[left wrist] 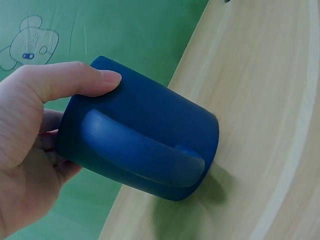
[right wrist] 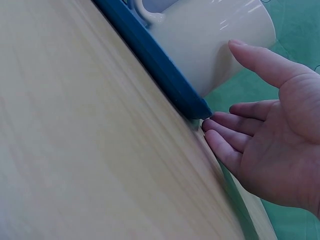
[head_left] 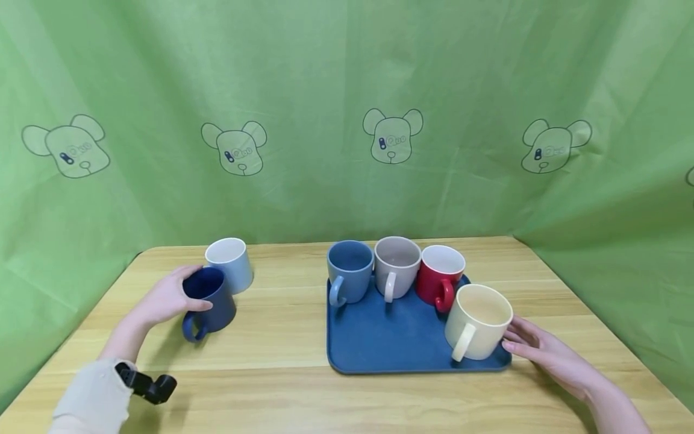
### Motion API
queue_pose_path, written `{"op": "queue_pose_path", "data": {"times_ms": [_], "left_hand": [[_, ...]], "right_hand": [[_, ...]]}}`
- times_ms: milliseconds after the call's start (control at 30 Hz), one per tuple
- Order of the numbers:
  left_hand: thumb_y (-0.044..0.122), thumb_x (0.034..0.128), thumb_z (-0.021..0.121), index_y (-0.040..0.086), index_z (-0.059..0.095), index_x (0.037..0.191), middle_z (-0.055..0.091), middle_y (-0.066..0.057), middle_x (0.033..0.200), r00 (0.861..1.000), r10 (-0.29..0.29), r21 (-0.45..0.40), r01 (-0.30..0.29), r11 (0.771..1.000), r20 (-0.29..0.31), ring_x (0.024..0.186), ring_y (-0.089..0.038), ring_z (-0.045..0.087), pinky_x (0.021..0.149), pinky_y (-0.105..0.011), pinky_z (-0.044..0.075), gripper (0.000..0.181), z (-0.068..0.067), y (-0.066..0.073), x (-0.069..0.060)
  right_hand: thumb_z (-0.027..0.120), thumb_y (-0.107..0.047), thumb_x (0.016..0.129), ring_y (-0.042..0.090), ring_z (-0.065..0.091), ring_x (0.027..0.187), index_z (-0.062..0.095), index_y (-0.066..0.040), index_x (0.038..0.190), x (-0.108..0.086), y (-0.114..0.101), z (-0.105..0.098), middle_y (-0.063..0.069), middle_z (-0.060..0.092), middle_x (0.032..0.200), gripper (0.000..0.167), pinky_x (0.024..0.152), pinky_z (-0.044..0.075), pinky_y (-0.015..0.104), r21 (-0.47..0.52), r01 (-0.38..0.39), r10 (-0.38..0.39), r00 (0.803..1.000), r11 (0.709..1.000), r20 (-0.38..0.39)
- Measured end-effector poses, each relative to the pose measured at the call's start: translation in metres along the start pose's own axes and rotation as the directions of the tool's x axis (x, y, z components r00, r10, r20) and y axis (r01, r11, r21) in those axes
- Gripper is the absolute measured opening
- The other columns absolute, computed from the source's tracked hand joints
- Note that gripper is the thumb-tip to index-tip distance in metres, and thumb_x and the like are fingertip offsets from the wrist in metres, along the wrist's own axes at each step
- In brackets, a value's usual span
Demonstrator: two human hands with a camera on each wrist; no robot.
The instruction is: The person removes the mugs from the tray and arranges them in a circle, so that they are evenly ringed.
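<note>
Nearest the head camera was a white sleeve [head_left: 89,398] at the lower left, with a small black device [head_left: 146,386] at its cuff. Beyond it, the left hand [head_left: 170,293] gripped a dark blue mug [head_left: 221,308] by its body, thumb on one side near the rim and fingers round the other – likely because a grasp from above held it upright without needing the handle. Its base was at or just above the wooden table [head_left: 260,386]; which, I could not tell. Just behind stood a light blue mug [head_left: 237,272], partly hidden by the dark one.

Well to the right lay a dark blue tray [head_left: 374,349]. Along its far edge stood a mid-blue mug [head_left: 358,286], a grey mug [head_left: 398,271] and a red mug [head_left: 429,283], apparently lined up to leave the tray's near part bare. Their handles faced roughly toward the person, perhaps for easy reach. A cream mug [head_left: 488,334] stood upright at the near right, its handle also turned nearward.

Beside it, the right hand [head_left: 550,358] held nothing: its fingers were loosely extended by the tray's corner, thumb near the mug – perhaps to steady either one, though contact was unclear.
</note>
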State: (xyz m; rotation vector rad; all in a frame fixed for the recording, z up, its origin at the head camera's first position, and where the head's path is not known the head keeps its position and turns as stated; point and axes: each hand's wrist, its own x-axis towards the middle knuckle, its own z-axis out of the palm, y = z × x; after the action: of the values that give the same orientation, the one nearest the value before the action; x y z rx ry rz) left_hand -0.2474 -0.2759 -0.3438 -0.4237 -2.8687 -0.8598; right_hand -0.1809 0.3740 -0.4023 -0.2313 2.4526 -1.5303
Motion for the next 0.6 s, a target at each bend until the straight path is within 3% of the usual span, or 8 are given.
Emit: {"op": "queue_pose_path", "data": {"times_ms": [300, 467, 600], "left_hand": [[0.024, 0.0663, 0.080, -0.017, 0.035, 0.131, 0.039, -0.038, 0.129, 0.998, 0.018, -0.038, -0.016, 0.999, 0.056, 0.117, -0.049, 0.038, 0.096, -0.058, 0.030, 0.089, -0.011, -0.008, 0.005], [0.024, 0.0651, 0.079, -0.018, 0.035, 0.130, 0.039, -0.039, 0.126, 0.998, 0.055, -0.075, -0.052, 0.996, 0.038, 0.114, -0.049, 0.039, 0.096, -0.056, 0.031, 0.088, -0.010, -0.018, 0.010], [0.022, 0.0650, 0.078, -0.019, 0.033, 0.130, 0.037, -0.040, 0.127, 0.997, 0.048, -0.092, -0.043, 0.995, 0.054, 0.115, -0.049, 0.037, 0.097, -0.056, 0.029, 0.089, -0.011, -0.020, 0.013]], "right_hand": [[0.049, -0.016, 0.096, -0.023, 0.034, 0.100, 0.001, 0.015, 0.140, 0.000, -0.001, 0.000, 0.038, 0.012, 0.142, 0.072, 0.080, 0.035, 0.008, 0.004, 0.003, -0.004, 1.000, 1.000, 0.003], [0.049, -0.016, 0.096, -0.022, 0.035, 0.100, 0.001, 0.015, 0.140, 0.001, 0.001, 0.000, 0.039, 0.013, 0.142, 0.072, 0.081, 0.035, 0.009, 0.010, 0.012, -0.012, 1.000, 1.000, -0.002], [0.049, -0.015, 0.096, -0.022, 0.035, 0.101, 0.002, 0.016, 0.140, 0.001, 0.002, 0.000, 0.039, 0.013, 0.142, 0.071, 0.081, 0.035, 0.009, 0.013, 0.023, -0.023, 1.000, 1.000, -0.006]]}}
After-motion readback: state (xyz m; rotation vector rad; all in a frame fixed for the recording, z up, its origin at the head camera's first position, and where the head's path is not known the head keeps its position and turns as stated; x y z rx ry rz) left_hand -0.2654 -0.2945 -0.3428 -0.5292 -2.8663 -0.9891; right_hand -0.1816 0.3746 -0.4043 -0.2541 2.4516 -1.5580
